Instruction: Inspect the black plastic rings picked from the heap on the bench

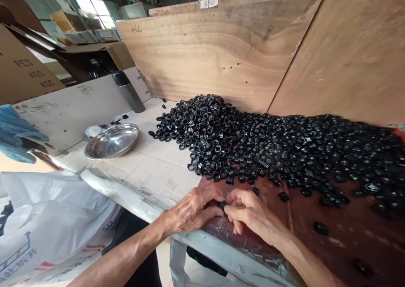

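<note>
A shiny metal bowl [112, 142] is sitting off to the left. Near the table's front edge, the left hand [193, 209] and right hand [247, 209] are meeting, fingertips pinching a small black part [222, 204] between them. Beyond, black pieces [218, 139] are lying heaped.

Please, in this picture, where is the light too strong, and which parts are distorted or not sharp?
In the head view, the window is washed out and the metal bowl has bright reflections; the forearms look stretched toward the bottom edge, perhaps from a wide lens; the loose black part at lower right is dark and soft, and fine detail of the small black piece between the hands is unclear.
</note>
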`<action>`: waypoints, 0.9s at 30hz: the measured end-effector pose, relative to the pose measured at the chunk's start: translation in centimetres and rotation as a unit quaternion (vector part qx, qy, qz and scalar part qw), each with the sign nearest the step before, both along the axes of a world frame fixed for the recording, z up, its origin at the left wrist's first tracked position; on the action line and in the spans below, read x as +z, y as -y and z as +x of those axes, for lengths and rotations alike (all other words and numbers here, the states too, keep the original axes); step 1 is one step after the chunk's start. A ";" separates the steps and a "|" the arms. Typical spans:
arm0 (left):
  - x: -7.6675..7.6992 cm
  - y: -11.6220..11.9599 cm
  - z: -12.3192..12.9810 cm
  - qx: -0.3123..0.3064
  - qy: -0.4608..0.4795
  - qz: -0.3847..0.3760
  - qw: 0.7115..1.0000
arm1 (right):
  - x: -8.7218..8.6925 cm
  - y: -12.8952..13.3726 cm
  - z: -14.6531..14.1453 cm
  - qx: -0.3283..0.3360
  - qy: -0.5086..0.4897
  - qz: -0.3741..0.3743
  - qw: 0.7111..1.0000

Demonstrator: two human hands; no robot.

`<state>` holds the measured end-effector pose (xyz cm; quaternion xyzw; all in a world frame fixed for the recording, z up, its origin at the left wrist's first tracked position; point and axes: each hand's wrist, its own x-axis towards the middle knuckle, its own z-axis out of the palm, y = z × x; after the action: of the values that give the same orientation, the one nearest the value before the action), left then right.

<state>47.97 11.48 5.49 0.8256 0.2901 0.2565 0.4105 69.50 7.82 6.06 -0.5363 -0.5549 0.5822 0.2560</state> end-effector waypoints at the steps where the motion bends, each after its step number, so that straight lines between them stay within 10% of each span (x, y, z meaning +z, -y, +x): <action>1: 0.4 0.1 -0.7 -0.023 -0.042 0.015 0.999 | 0.0 -0.1 0.4 0.022 0.055 0.020 0.998; 9: 1.1 -0.4 1.0 0.115 -0.124 0.069 0.983 | -1.1 -1.5 4.1 -0.124 0.412 0.295 0.853; 17: -1.1 -1.5 2.7 0.229 -0.138 0.129 0.955 | -2.4 -1.7 1.6 0.040 0.267 0.409 0.871; 22: -1.7 -1.8 2.3 0.202 -0.153 0.132 0.958 | -4.1 -2.0 1.4 -0.009 0.281 0.388 0.878; 27: -1.7 -1.6 3.0 0.236 -0.109 0.077 0.962 | -2.1 -2.2 3.2 -0.009 0.280 0.337 0.899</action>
<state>50.99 13.04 3.75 0.7857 0.4995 0.2760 0.2389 72.65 10.02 3.97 -0.5637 -0.7622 0.1833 0.2604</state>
